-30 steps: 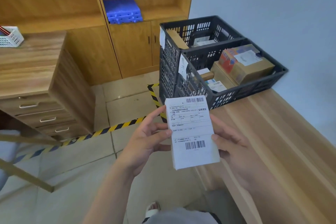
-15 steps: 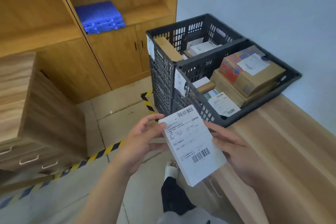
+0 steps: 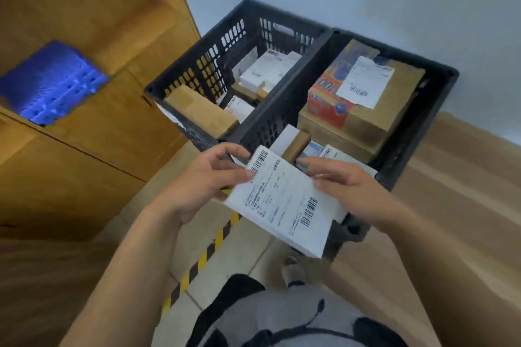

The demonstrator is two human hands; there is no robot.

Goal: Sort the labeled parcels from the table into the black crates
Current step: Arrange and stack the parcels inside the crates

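Over near crate [image 3: 394, 177] rim, white labeled parcel [image 3: 284, 203] pinched between left hand [image 3: 203, 177] and right hand [image 3: 346, 186] grips, tilted; label text blurred.

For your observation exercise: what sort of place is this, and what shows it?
Probably a parcel-sorting or mailroom area: two black crates holding labelled boxes, a white parcel with barcoded shipping label held in both hands, and yellow-black hazard tape on the floor.
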